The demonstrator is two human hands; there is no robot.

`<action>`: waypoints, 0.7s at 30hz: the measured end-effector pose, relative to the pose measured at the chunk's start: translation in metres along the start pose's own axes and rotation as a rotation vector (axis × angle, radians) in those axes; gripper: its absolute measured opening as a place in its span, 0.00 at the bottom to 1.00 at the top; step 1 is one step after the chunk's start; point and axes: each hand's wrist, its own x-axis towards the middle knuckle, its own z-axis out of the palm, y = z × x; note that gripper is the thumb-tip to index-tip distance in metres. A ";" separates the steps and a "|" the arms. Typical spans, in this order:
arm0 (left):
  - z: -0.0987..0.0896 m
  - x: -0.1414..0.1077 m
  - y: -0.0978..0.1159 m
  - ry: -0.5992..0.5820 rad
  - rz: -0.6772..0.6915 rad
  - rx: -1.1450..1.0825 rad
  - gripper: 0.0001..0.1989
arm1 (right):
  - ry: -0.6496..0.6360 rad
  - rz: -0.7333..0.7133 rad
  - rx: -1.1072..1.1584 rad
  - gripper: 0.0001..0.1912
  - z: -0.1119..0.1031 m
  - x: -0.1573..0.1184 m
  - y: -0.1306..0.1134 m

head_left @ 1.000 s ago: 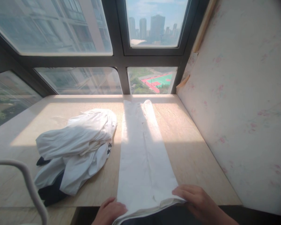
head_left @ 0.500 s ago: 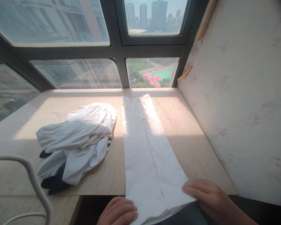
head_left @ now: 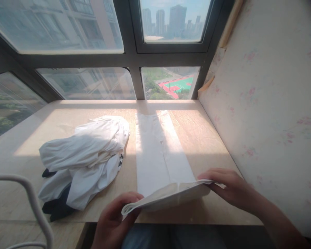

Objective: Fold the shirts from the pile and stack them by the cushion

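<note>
A folded white garment (head_left: 155, 152) lies in a long strip on the wooden surface, its far end near the window. Its near edge is lifted and bent up off the board. My left hand (head_left: 118, 214) pinches the near left corner, where a rolled fold shows. Across from it, my right hand (head_left: 229, 188) grips the near right corner, thumb below and fingers on top. The garment's exact kind cannot be made out.
A heap of white clothing (head_left: 93, 155) with black parts (head_left: 60, 204) lies to the left. At the lower left a thick white tube (head_left: 36, 200) curves upward. A papered wall (head_left: 274, 114) borders the right side; a window frame (head_left: 88, 59) stands behind.
Both hands have moved away from me and up, lifting the garment's near edge from the board's front edge and folding it back. The clothing heap stays put.
</note>
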 end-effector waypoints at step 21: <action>0.044 0.215 -0.067 0.107 0.072 0.675 0.26 | 0.253 0.337 -0.243 0.17 0.066 0.194 0.081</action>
